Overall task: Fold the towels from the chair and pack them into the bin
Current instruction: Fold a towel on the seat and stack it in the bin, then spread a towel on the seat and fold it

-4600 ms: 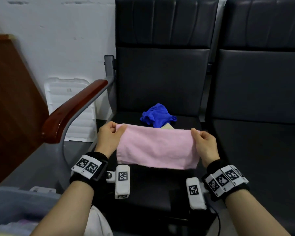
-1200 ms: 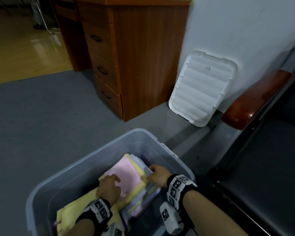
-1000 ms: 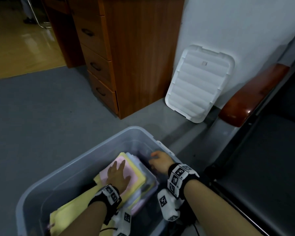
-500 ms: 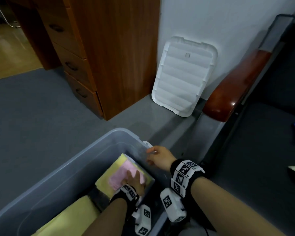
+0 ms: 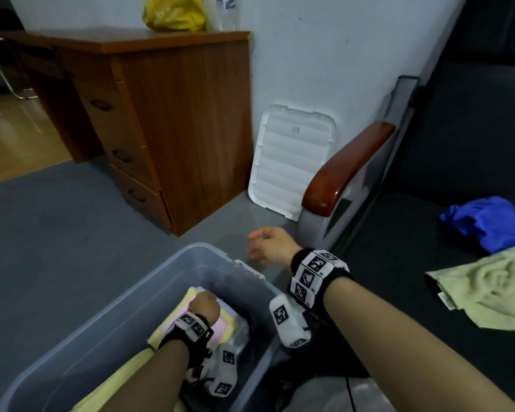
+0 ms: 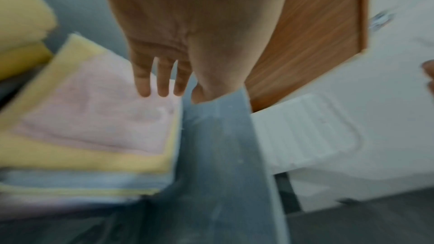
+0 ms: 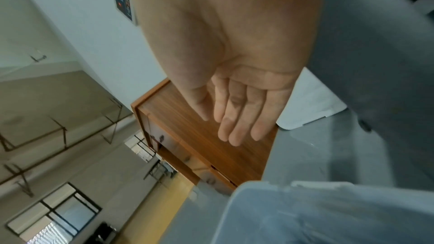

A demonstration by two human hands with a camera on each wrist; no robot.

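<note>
Grey floor carries our bin point(image 5: 149, 295); our left hand point(image 6: 164, 58), fingers straight, seems to touch the folded pink towel point(image 6: 98, 118) inside. Our right hand point(image 5: 269, 245) hovers relaxed at two o'clock, empty.

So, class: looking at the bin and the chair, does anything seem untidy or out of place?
In the bin the pink towel lies flat on a neat folded stack under the left hand. On the chair seat two towels are unfolded: a blue towel bunched up and a pale green towel rumpled. Nothing looks spilled or damaged.
</note>
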